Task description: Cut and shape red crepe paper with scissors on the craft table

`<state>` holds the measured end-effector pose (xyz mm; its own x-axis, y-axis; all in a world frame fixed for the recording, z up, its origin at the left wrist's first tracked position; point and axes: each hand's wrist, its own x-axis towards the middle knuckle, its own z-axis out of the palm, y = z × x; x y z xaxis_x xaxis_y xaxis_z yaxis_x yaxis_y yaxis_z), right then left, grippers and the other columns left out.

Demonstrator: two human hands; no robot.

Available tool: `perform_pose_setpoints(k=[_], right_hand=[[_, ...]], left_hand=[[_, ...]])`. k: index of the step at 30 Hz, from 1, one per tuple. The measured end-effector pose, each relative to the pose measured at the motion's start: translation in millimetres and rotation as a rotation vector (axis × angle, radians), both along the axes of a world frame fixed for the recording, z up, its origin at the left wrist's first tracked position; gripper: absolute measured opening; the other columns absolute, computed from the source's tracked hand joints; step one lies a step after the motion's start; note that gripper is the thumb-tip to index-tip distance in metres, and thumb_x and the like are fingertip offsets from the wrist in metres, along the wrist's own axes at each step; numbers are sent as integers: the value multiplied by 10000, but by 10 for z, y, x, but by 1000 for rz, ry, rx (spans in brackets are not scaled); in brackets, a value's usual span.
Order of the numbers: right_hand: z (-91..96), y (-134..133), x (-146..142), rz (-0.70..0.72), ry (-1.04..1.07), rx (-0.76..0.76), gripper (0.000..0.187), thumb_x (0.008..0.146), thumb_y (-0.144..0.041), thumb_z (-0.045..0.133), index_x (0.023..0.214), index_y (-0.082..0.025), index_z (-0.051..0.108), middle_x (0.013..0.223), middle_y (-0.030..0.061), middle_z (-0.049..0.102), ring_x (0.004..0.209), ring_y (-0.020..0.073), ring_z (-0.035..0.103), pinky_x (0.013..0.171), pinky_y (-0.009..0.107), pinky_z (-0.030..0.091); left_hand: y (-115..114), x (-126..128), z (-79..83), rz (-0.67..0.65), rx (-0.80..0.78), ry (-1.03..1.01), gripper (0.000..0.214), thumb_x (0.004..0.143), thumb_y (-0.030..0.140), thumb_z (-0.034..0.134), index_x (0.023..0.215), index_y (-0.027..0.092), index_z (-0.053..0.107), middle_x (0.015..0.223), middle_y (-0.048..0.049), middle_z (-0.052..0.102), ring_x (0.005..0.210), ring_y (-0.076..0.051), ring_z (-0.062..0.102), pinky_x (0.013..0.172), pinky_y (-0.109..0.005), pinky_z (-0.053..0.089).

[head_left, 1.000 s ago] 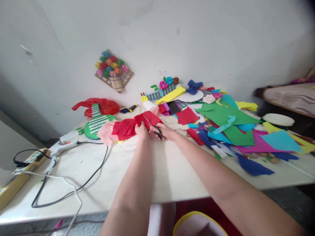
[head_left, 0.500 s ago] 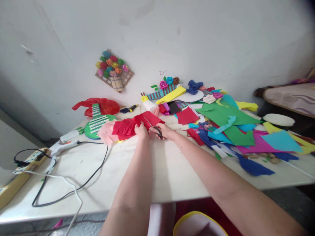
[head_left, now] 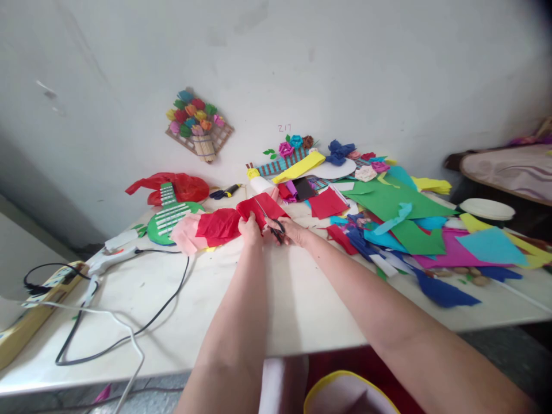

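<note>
My left hand is closed on the near edge of a sheet of red crepe paper, its fingers partly hidden by the paper. My right hand is wrapped round the handles of black-handled scissors. Their blades lie across the red paper, pointing away and to the left. Beside my left hand, more crumpled red crepe paper lies on the table, overlapping pale pink crepe paper. A green guitar-shaped piece with white strips sits behind the pink paper.
A glue gun with its black cord and a power strip lie at the left. Coloured paper scraps, including a green sheet, cover the right side of the table. A red plastic bag lies at the back left.
The scissors' handles have shifted slightly, with the blades now at a somewhat different angle over the red paper. My left hand has moved very slightly right.
</note>
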<state>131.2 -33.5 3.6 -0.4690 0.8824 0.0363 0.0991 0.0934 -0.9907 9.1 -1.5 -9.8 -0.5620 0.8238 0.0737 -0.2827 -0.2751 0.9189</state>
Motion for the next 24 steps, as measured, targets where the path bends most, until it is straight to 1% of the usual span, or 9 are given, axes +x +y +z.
perform_pose_setpoints(k=[5,10,17,24], right_hand=[[14,-25,-17,-36,19,5,496,674,-643,514,671,-147,491,501,-8,537,367,65,492,259,144,243],[12,-24,-30,-68,15,-6,487,668,-632,533,679,-146,507,479,-16,520,350,61,474,254,150,215],[-43,26,-34,-80,35,11,502,657,-635,541,705,-136,524,484,-19,516,339,60,465,262,158,221],[-14,0,-42,-110,36,-1,477,650,-611,571,728,-143,525,482,-28,513,333,53,455,268,159,214]], left_hand=[[-1,18,-6,1,27,6,157,630,294,534,650,169,440,480,59,406,376,-61,353,396,-196,290],[-7,30,11,2,16,-18,136,631,270,531,665,162,455,490,61,406,388,-57,353,416,-197,301],[-33,43,29,-18,38,-47,134,630,258,536,671,155,461,507,51,438,394,-58,381,421,-197,309],[-19,30,21,-12,8,-37,132,639,260,537,681,155,471,487,55,426,374,-62,370,413,-205,309]])
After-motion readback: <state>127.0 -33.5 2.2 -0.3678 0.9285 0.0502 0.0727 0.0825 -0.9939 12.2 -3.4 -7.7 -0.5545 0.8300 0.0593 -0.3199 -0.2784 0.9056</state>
